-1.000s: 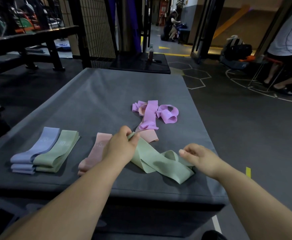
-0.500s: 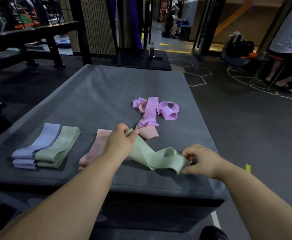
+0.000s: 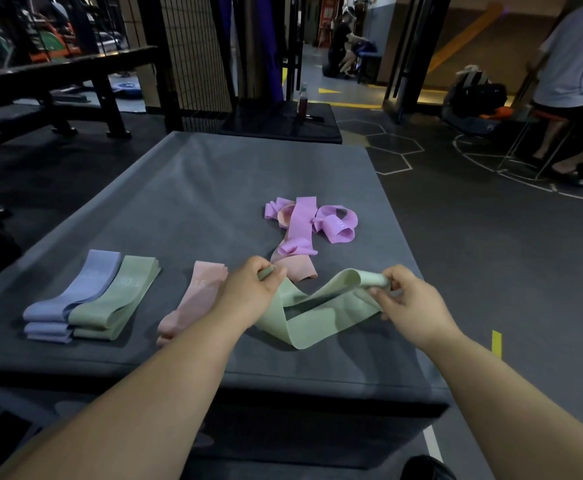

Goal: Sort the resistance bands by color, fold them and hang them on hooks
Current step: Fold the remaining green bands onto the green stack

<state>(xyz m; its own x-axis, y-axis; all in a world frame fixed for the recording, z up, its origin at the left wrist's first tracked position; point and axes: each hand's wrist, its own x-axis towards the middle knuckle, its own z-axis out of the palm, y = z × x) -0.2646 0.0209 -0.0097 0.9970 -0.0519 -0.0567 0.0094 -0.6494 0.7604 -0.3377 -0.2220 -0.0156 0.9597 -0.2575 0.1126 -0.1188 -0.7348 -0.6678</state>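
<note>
The green resistance band (image 3: 317,317) hung slack between the two hands. Its middle sagged in a twisted loop onto the grey padded platform (image 3: 213,181) just beneath them. The left hand (image 3: 248,292) gripped one end, fingers curled round it, and the right hand (image 3: 409,299) pinched the other. The folded pink bands (image 3: 193,299) lay just left of the left hand. Farther left, side by side, were the folded green bands (image 3: 116,299) and the folded lavender bands (image 3: 71,296). Beyond the hands sat the unsorted heap of purple and pink bands (image 3: 303,230).

The twist looked the likeliest trouble. Folded as it lay, the band would crease askew, and a thin pinch on stretchy rubber could slip. The knuckles hid most of each grip. The faint printing on the folded stacks was perhaps numbers. No hooks showed anywhere.
</note>
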